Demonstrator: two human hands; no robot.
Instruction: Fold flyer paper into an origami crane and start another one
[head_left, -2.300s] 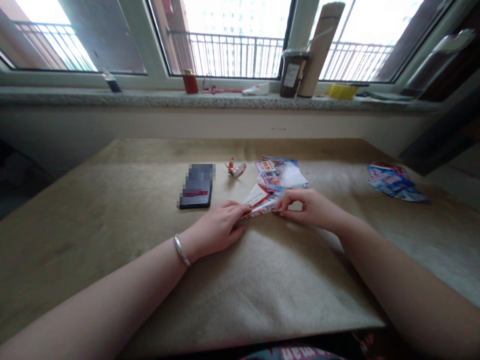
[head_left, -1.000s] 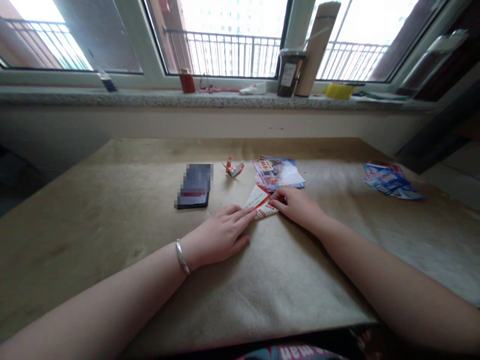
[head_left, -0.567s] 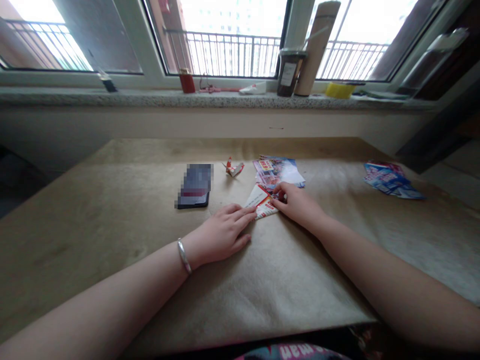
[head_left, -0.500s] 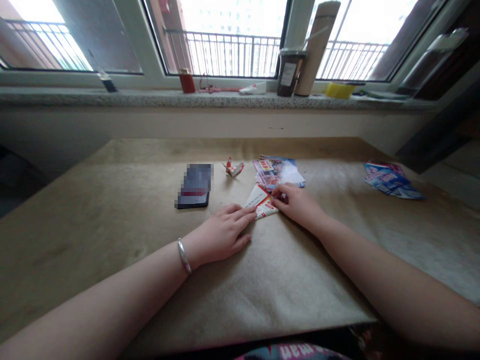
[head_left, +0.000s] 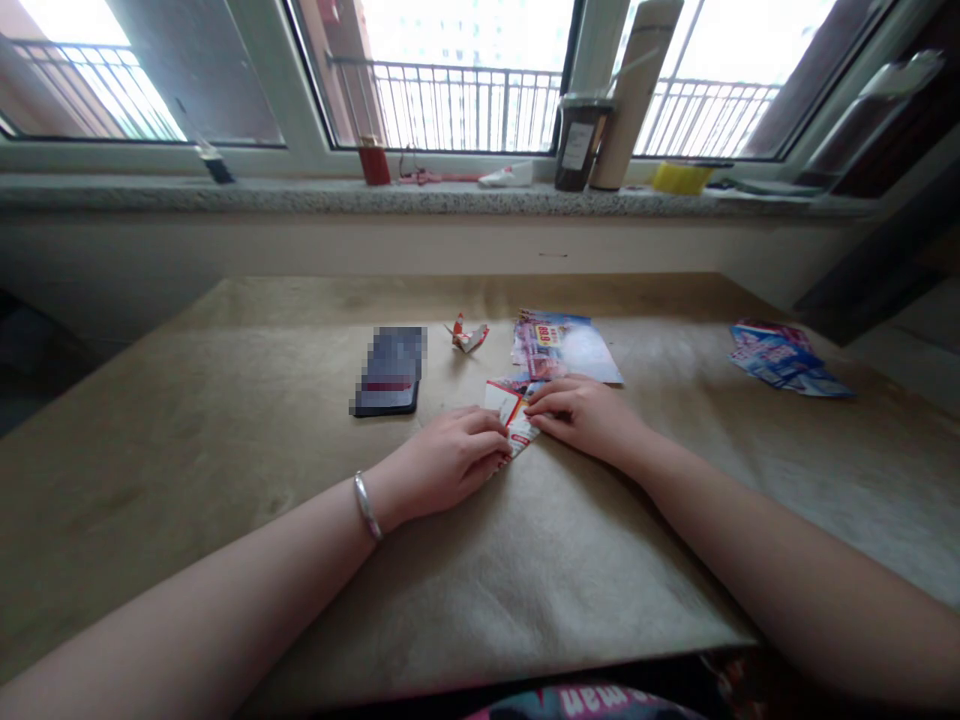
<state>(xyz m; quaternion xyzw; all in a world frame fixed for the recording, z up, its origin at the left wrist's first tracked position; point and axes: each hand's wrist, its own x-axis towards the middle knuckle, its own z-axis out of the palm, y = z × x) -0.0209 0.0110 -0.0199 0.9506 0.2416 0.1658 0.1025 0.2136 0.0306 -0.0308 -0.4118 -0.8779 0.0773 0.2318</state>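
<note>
A folded sheet of printed paper (head_left: 523, 425), white with red and yellow print, lies on the table between my hands. My left hand (head_left: 461, 450), a silver bangle at its wrist, has its fingers curled over the paper's left edge. On the right edge, my right hand (head_left: 581, 410) pinches the paper with fingertips bent down. Just behind, a stack of colourful printed leaflets (head_left: 574, 348) almost touches the right hand. A small folded paper figure (head_left: 469, 335), red and white, stands farther back. Left of it is a dark phone (head_left: 390, 370), its screen pixelated.
Blue and pink leaflets (head_left: 787, 358) lie at the table's right side. On the granite windowsill (head_left: 450, 200) stand a red container (head_left: 373, 162), a dark lidded cup (head_left: 581, 145), a tall tube (head_left: 637, 95) and a yellow item (head_left: 682, 178). The table (head_left: 187, 430) reaches the wall.
The folded paper has turned and shifted slightly toward me. My left fingers have curled onto it, and my right hand has moved a little left. The leaflet stack has shifted slightly right.
</note>
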